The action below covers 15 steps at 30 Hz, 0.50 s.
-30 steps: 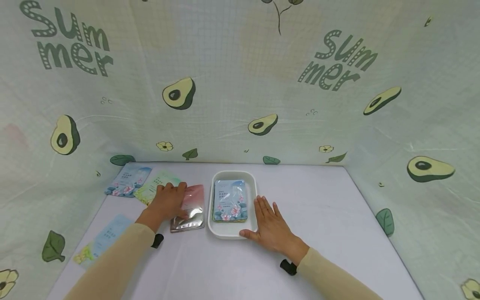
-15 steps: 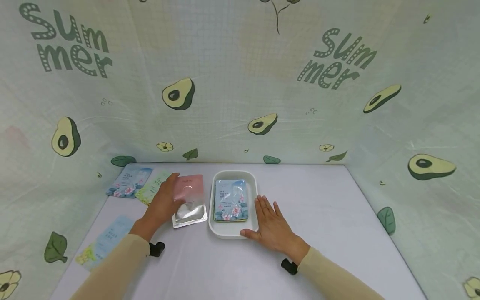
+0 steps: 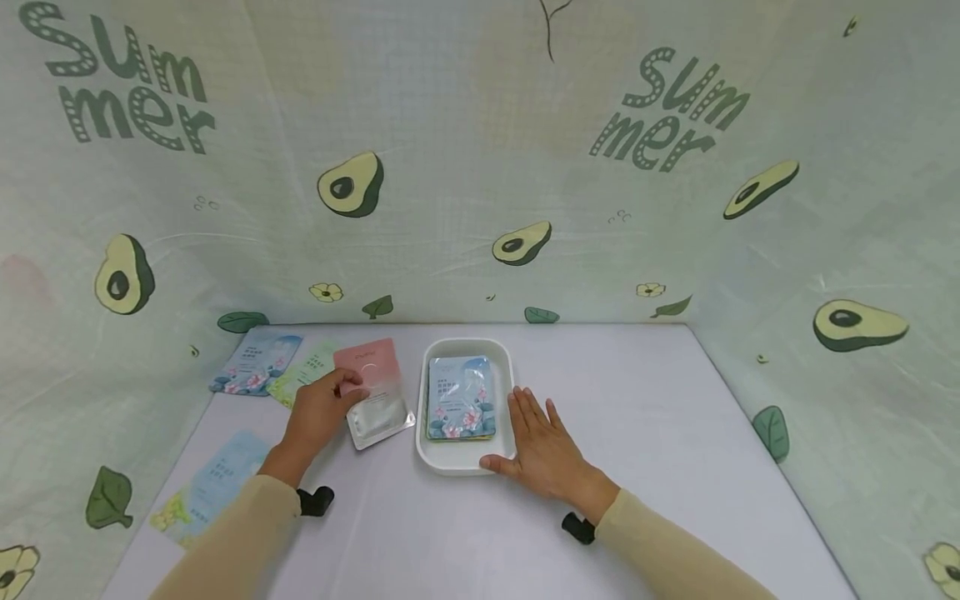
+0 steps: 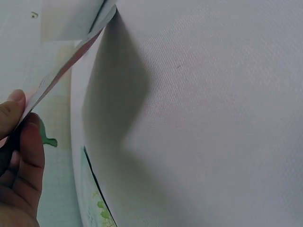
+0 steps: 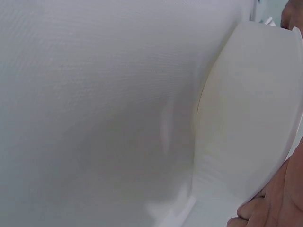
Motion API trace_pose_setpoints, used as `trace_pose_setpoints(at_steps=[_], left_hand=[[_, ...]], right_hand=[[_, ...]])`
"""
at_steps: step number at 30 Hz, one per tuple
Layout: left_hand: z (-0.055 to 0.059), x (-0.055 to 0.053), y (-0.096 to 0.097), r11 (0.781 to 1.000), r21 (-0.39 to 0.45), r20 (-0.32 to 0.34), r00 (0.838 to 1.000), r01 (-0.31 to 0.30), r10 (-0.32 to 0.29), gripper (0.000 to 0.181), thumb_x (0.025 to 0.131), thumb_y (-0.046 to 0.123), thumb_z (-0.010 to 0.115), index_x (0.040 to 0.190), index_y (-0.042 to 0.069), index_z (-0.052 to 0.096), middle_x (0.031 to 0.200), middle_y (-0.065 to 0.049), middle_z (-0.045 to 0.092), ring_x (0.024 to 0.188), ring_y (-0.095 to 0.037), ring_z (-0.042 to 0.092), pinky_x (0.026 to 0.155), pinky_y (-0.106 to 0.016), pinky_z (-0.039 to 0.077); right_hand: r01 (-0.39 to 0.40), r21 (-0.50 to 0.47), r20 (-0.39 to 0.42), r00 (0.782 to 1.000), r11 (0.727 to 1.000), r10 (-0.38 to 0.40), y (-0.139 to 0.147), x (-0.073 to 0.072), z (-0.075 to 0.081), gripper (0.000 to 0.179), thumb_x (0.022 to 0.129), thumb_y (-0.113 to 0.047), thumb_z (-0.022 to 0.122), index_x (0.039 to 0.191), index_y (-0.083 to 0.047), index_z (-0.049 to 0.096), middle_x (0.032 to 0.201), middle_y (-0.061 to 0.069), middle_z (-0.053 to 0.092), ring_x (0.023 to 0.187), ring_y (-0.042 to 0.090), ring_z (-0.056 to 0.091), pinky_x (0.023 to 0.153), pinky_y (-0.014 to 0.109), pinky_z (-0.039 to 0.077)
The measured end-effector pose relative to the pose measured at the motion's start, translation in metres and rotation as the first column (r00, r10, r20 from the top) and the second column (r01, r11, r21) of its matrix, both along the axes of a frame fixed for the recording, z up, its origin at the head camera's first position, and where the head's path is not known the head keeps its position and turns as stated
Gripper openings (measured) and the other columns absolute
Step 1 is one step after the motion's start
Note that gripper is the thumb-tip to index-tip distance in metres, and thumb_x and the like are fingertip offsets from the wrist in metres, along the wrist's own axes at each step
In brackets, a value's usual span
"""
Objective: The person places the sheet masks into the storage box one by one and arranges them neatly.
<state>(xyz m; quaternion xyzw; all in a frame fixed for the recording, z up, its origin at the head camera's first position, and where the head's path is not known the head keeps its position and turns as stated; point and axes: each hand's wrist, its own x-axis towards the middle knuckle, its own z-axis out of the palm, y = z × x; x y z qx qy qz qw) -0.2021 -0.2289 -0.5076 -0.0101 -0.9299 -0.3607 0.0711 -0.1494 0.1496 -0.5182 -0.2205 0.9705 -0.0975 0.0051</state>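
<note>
My left hand (image 3: 318,421) pinches the left edge of a pink and silver sheet mask packet (image 3: 378,367) between thumb and fingers. In the left wrist view this packet (image 4: 66,66) appears edge-on, tilted up with a shadow beneath it on the table. To its right stands a white tray (image 3: 453,460) with a blue floral packet (image 3: 459,392) on top of others, whose edges barely show. My right hand (image 3: 546,454) lies with extended fingers along the tray's right rim, thumb at its near corner. The right wrist view shows the tray's outer wall (image 5: 251,104) beside the fingers.
At the far left lie another blue floral packet (image 3: 258,362) and a green packet (image 3: 303,375), partly behind the left hand. A light blue and yellow packet (image 3: 217,479) lies nearer, partly under the left forearm. Patterned cloth (image 3: 450,150) walls the table's back and sides.
My left hand has gone from lying over the pink packet to pinching its left edge, and the packet has shifted away from me and tilted up. The right hand and tray stay put.
</note>
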Motion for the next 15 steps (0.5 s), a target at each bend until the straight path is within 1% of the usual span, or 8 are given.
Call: trace_pose_setpoints(at_steps=[3, 5, 6, 8, 11, 12, 13, 15], left_hand=[[0.0001, 0.0002, -0.0005, 1.0, 0.008, 0.017, 1.0, -0.009, 0.009, 0.022, 0.101, 0.03, 0.074, 0.118, 0.016, 0.073, 0.077, -0.003, 0.059, 0.074, -0.022, 0.053, 0.057, -0.027, 0.043], [-0.0004, -0.0007, -0.0017, 1.0, -0.006, 0.031, 0.999, -0.01, 0.01, 0.024, 0.102, 0.028, 0.072, 0.122, 0.015, 0.071, 0.083, -0.007, 0.065, 0.078, -0.024, 0.056, 0.062, -0.031, 0.047], [-0.0008, -0.0014, -0.0022, 1.0, -0.016, 0.035, 0.999, -0.009, 0.009, 0.026, 0.104, 0.026, 0.07, 0.126, 0.013, 0.07, 0.092, -0.011, 0.07, 0.084, -0.027, 0.06, 0.067, -0.035, 0.052], [-0.0015, -0.0027, -0.0034, 1.0, -0.028, 0.048, 0.999, -0.003, 0.004, 0.03, 0.105, 0.022, 0.066, 0.134, 0.011, 0.065, 0.109, -0.018, 0.072, 0.094, -0.032, 0.063, 0.077, -0.042, 0.055], [-0.0018, -0.0036, -0.0044, 1.0, -0.031, 0.055, 0.998, -0.004, 0.006, 0.04, 0.106, 0.015, 0.063, 0.145, 0.009, 0.057, 0.131, -0.024, 0.067, 0.109, -0.037, 0.064, 0.088, -0.05, 0.056], [-0.0014, -0.0035, -0.0043, 1.0, -0.024, 0.053, 0.999, -0.011, 0.013, 0.042, 0.106, 0.015, 0.063, 0.147, 0.009, 0.055, 0.131, -0.025, 0.065, 0.11, -0.038, 0.063, 0.088, -0.051, 0.056], [-0.0013, -0.0035, -0.0043, 0.999, -0.019, 0.051, 0.998, -0.027, 0.028, 0.044, 0.105, 0.015, 0.065, 0.148, 0.009, 0.055, 0.129, -0.024, 0.065, 0.108, -0.037, 0.063, 0.086, -0.049, 0.056], [-0.0005, -0.0033, -0.0044, 0.998, -0.007, 0.04, 0.997, -0.061, 0.061, 0.047, 0.104, 0.018, 0.068, 0.149, 0.01, 0.056, 0.127, -0.023, 0.066, 0.111, -0.037, 0.065, 0.086, -0.047, 0.058]], right_hand=[[0.001, 0.006, -0.004, 1.0, 1.0, -0.001, 0.0001, -0.0005, 0.0002, 0.117, 0.095, -0.085, 0.043, 0.166, 0.005, 0.017, 0.174, 0.024, 0.016, 0.163, 0.039, 0.014, 0.131, 0.063, 0.013], [0.001, 0.005, -0.003, 1.0, 1.0, -0.001, 0.0002, -0.0006, 0.0003, 0.117, 0.095, -0.085, 0.043, 0.166, 0.005, 0.017, 0.174, 0.024, 0.016, 0.163, 0.039, 0.013, 0.131, 0.062, 0.013], [0.003, 0.003, 0.001, 1.0, 1.0, -0.003, 0.0003, -0.0006, 0.0003, 0.117, 0.095, -0.085, 0.043, 0.166, 0.005, 0.017, 0.174, 0.024, 0.016, 0.163, 0.039, 0.013, 0.131, 0.062, 0.013], [0.004, -0.002, 0.01, 1.0, 1.0, -0.004, 0.0004, -0.0004, 0.0002, 0.117, 0.095, -0.085, 0.043, 0.166, 0.005, 0.016, 0.174, 0.023, 0.014, 0.164, 0.038, 0.012, 0.131, 0.062, 0.012], [0.009, -0.008, 0.021, 1.0, 1.0, -0.009, 0.0005, -0.0004, -0.0002, 0.117, 0.095, -0.084, 0.043, 0.166, 0.004, 0.016, 0.175, 0.023, 0.013, 0.164, 0.038, 0.011, 0.131, 0.062, 0.011], [0.01, -0.01, 0.023, 1.0, 1.0, -0.01, 0.0005, -0.0003, -0.0002, 0.117, 0.095, -0.084, 0.043, 0.166, 0.004, 0.016, 0.175, 0.023, 0.013, 0.164, 0.038, 0.011, 0.131, 0.062, 0.011], [0.01, -0.009, 0.022, 1.0, 1.0, -0.01, 0.0006, -0.0003, -0.0004, 0.117, 0.095, -0.084, 0.043, 0.166, 0.004, 0.016, 0.175, 0.023, 0.013, 0.164, 0.038, 0.011, 0.131, 0.062, 0.011], [0.012, -0.008, 0.022, 1.0, 1.0, -0.011, 0.0007, -0.0002, -0.0005, 0.117, 0.095, -0.084, 0.043, 0.166, 0.004, 0.016, 0.175, 0.023, 0.013, 0.164, 0.038, 0.011, 0.131, 0.062, 0.011]])
